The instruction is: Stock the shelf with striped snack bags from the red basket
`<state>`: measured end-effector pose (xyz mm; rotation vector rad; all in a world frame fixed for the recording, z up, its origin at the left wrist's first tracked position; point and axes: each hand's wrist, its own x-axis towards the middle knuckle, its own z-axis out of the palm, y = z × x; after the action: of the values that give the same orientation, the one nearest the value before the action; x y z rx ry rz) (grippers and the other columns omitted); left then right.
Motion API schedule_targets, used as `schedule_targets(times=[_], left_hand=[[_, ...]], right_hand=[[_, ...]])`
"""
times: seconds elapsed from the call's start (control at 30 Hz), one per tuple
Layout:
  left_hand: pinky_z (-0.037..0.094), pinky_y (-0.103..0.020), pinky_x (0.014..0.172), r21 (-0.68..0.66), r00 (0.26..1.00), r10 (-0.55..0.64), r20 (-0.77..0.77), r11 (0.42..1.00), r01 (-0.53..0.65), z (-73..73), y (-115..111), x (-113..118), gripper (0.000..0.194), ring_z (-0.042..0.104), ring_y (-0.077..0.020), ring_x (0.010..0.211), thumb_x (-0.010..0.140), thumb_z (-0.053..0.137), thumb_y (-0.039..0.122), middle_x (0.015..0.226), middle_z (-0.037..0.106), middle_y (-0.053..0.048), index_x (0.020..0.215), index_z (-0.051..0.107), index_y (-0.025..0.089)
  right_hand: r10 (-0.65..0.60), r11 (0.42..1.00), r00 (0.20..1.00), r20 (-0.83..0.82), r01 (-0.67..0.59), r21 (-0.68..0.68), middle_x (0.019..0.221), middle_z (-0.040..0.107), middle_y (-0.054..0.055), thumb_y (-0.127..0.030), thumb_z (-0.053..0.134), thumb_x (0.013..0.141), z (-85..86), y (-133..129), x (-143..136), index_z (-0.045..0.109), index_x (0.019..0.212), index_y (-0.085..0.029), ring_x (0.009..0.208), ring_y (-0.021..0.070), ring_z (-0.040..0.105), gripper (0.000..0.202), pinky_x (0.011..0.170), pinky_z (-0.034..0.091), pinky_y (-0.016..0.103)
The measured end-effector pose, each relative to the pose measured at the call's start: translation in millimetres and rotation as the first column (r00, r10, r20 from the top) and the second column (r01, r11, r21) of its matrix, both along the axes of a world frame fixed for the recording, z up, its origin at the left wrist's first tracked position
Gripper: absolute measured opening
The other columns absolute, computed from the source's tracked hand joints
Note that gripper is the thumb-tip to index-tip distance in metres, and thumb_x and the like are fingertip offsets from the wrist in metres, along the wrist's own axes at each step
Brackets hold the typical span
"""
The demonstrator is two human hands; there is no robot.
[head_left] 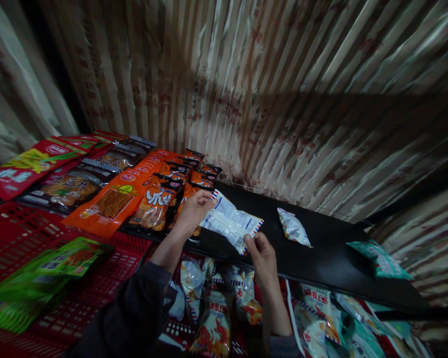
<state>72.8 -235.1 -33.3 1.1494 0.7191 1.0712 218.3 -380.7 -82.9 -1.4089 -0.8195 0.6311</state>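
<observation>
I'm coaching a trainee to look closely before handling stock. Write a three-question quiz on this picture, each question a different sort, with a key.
1. True or false: the left hand and right hand both hold the white plastic bag with red-and-blue striped ends.

2. What colour is the small plastic packet at the right end of the flat black shelf?
(a) orange
(b) teal and white
(c) red and yellow

3. Complete: the bright green plastic packaging at left lies over perforated plastic coloured ____.

Key: 1 true; 2 b; 3 red.
</observation>
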Motion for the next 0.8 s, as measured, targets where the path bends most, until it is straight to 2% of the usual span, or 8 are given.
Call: schedule_targets(times=[0.17, 0.4, 0.57, 0.8], left_hand=[[0.035, -0.019, 0.048, 0.017, 0.999, 0.043, -0.009, 0.999, -0.043, 0.3, 0, 0, 0.019, 0.049, -0.0088, 0.05, 0.058, 0.074, 0.032, 0.057, 0.058, 0.006, 0.065, 0.06, 0.02], [0.036, -0.019, 0.049, -0.061, 0.999, 0.014, -0.029, 0.998, -0.016, -1.7, 4, 3, 0.022, 0.051, -0.0096, 0.052, 0.055, 0.074, 0.031, 0.06, 0.06, 0.005, 0.066, 0.059, 0.019], [0.036, -0.019, 0.05, -0.072, 1.0, 0.004, -0.024, 0.997, -0.005, -1.6, 2, 5, 0.022, 0.051, -0.0096, 0.053, 0.055, 0.073, 0.029, 0.06, 0.06, 0.004, 0.066, 0.059, 0.018], [0.038, -0.021, 0.053, -0.06, 0.999, -0.008, -0.031, 0.998, 0.006, -0.1, 1, 6, 0.022, 0.052, -0.0096, 0.055, 0.057, 0.073, 0.03, 0.063, 0.061, 0.003, 0.067, 0.058, 0.017]], right_hand=[[0.023, 1.0, 1.0, 0.005, -0.023, -0.011, 0.063, 0.052, -0.004, -0.051, 0.071, 0.073, 2.5, -2, 5, 0.054, 0.069, -0.02, 0.057, 0.0103, 0.045, 0.035, 0.052, 0.04, 0.022], [0.18, 0.979, 0.982, 0.055, -0.173, -0.103, 0.055, 0.058, -0.003, -0.044, 0.068, 0.074, 16.8, -14, 12, 0.063, 0.065, -0.019, 0.053, 0.0122, 0.052, 0.027, 0.056, 0.044, 0.025], [0.157, 0.982, 0.983, 0.092, -0.146, -0.12, 0.055, 0.06, -0.001, -0.036, 0.066, 0.07, 22.6, -15, 14, 0.062, 0.054, -0.019, 0.055, 0.0135, 0.054, 0.024, 0.056, 0.045, 0.026], [0.114, 0.991, 0.993, -0.024, -0.115, -0.07, 0.057, 0.058, -0.003, -0.036, 0.066, 0.068, 12.1, -9, 15, 0.067, 0.065, -0.018, 0.054, 0.0126, 0.051, 0.018, 0.053, 0.045, 0.025]])
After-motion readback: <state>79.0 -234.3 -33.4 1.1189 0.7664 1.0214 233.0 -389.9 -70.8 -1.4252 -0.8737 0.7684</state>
